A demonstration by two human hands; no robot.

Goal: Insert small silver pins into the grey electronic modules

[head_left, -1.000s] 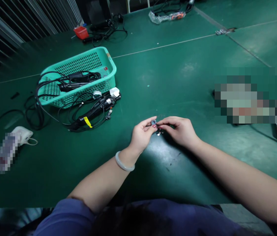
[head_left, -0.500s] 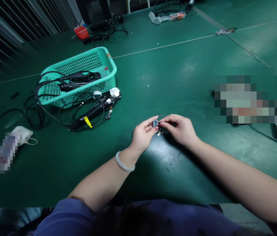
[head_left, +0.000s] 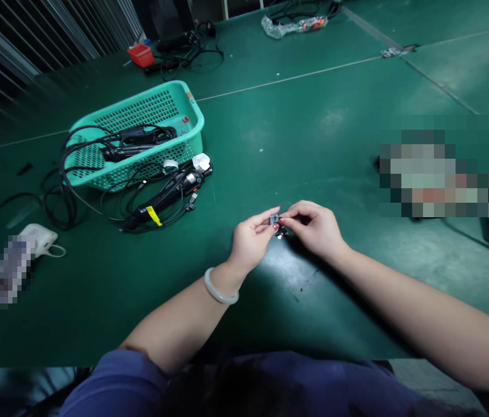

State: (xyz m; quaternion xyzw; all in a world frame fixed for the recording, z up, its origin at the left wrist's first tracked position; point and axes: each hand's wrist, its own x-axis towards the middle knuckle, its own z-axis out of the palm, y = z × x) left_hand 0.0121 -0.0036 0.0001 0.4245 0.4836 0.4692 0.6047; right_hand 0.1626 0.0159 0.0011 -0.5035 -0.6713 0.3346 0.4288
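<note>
Between the thumb and fingers of my left hand is a small grey-blue block, too small to identify. My right hand is closed in a pinch at the block's right side, its thumb and index fingertips touching or nearly touching it. Whatever those fingertips hold is hidden. Just below the fingertips, a few tiny dark and shiny pieces lie on the green table. A pale bangle circles my left wrist.
A turquoise basket holds black cabled devices at the left. Beside it lies a black handheld device with a yellow tag and loose cables. A white charger is farther left. Behind stand a red bin and a plastic-wrapped item.
The small block has tilted slightly between my fingers. Both hands stay almost in place, and the view has shifted a little.
</note>
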